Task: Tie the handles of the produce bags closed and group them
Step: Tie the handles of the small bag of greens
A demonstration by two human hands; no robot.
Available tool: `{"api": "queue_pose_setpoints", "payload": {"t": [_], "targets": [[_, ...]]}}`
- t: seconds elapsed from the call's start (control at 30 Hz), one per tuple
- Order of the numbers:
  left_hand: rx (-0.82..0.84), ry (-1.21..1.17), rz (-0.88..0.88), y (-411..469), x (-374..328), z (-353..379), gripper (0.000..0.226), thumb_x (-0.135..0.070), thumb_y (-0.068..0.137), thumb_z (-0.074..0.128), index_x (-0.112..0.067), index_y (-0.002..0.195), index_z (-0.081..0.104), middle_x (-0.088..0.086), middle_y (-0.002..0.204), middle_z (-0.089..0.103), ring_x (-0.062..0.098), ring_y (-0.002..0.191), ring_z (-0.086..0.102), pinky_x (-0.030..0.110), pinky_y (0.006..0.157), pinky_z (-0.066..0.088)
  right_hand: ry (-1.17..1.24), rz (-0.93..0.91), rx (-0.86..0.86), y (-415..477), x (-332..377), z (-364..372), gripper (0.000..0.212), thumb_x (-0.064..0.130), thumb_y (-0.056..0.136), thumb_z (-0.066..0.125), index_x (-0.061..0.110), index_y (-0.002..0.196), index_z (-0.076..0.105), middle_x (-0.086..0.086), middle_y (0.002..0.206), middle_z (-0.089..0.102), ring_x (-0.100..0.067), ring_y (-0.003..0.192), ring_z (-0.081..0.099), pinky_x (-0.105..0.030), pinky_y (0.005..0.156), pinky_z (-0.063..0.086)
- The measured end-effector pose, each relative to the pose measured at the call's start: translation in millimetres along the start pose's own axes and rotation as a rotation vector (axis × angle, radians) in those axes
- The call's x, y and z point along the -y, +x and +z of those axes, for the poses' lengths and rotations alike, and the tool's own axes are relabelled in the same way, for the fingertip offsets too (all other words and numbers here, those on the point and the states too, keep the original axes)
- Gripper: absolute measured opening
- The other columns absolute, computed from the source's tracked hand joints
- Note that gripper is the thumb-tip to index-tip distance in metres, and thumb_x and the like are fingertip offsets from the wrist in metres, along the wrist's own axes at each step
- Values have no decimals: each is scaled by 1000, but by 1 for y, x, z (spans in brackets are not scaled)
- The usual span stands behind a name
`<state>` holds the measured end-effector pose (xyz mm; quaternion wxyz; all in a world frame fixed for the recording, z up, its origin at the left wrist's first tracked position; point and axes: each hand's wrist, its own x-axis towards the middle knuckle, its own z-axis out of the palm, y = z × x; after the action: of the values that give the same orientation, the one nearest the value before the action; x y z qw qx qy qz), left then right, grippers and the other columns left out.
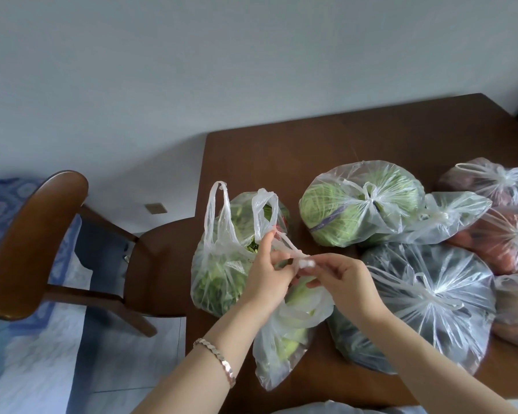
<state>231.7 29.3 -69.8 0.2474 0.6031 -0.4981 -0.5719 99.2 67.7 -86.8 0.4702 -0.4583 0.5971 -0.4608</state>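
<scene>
left hand: pinches the twisted bag handle
right hand: pinches that handle's end
greens bag: untied, at the table's left edge
tied bags: right side

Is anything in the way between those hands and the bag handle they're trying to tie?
Nothing visible does. The left hand and the right hand already pinch the twisted handle directly. The tied cabbage bag sits close by, to the right.
</scene>
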Motion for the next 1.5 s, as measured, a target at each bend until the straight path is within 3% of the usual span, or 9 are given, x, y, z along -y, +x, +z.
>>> {"api": "queue_pose_setpoints", "payload": {"t": [0.13,0.3,0.47,0.7,0.83,1.03,1.2,1.33,1.5], "targets": [[-17,-246,41,-8,-4,2,59,-12,91,58,-36,137,30,-19,100,67,5,96,66,14,69,50,29,119,-130,8,5,-2,28,19,95,46,11,78,67,7,80,68,-3,73,61,-12,69,47],[59,-1180,-41,-13,-2,-2,26,0,83,46,-16,101,54,3,74,65,16,73,66,31,74,55,900,283,-160,15,15,-12,45,18,99,34,14,58,51,0,60,57,-15,73,60,-30,85,42],[-121,-991,-42,-10,16,-15,28,-1,95,36,-13,111,55,-4,55,35,6,44,32,19,46,35,1235,468,-296,23,-8,-28,40,19,99,31,15,60,36,5,41,31,-9,36,33,-24,58,41],[-189,-254,-48,-7,51,-44,20,-1,93,43,-12,107,53,4,68,49,5,43,39,18,42,36,905,588,-549,36,-61,-55,39,5,96,30,16,58,27,3,41,26,-8,31,23,-13,32,23],[-96,108,146,-13,36,-35,27,-17,88,58,-29,112,53,-5,87,60,11,74,56,19,68,45,499,325,-342,29,-20,-43,33,14,96,39,13,63,44,2,49,44,-13,45,40,-19,40,40],[235,124,220,-8,11,1,42,-26,76,71,-23,112,49,-13,109,64,-4,94,61,16,81,49,204,23,102,16,54,-13,23,14,95,45,8,83,63,-7,81,72,-17,79,70,-25,75,58],[127,57,176,-3,3,14,24,-20,82,68,-21,104,58,0,83,70,-1,69,61,14,64,44,333,80,71,23,38,-10,15,14,95,45,10,93,60,-5,96,73,-17,90,70,-29,81,57],[-9,-182,53,-1,2,12,29,-14,88,62,-14,115,53,-1,80,71,-5,47,56,9,48,40,32,92,-2,24,4,-18,26,6,95,43,5,119,53,-4,108,65,-15,95,61,-31,91,50],[-7,-226,-9,2,1,10,35,-9,91,56,-11,125,49,-4,78,69,-4,47,52,50,89,46,-475,-45,324,9,-19,-4,20,17,93,51,18,109,62,15,96,53,-1,83,49,-7,73,36]]}}
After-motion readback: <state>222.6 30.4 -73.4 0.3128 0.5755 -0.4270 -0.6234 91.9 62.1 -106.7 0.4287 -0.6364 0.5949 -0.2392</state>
